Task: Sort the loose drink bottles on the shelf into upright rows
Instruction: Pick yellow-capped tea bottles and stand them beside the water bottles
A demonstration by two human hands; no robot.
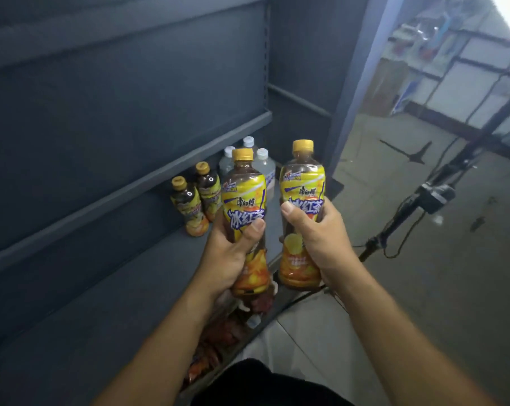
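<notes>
1. left hand (230,256): curled round the waist of the left bottle (245,197), which is yellow-capped plastic with a yellow label and brown tea. It is upright and carried clear of the shelf.
2. right hand (315,232): gripping the right bottle (302,177), same kind, upright, just beside the first.
3. two matching tea bottles (189,209): standing on the grey metal shelf (116,303), beyond and left of the left hand.
4. clear white-capped bottles (264,167): behind the held ones, partly hidden.
5. reddish loose goods (218,332): under the left wrist, too blurred to identify.

Hazards, as judged:
- Both hands are full, so neither can steady a row.
- A close set-down may topple the standing bottles.
- The left forearm may sweep the goods beneath it.
- The smooth labels may slip in a mid-body grip.
</notes>
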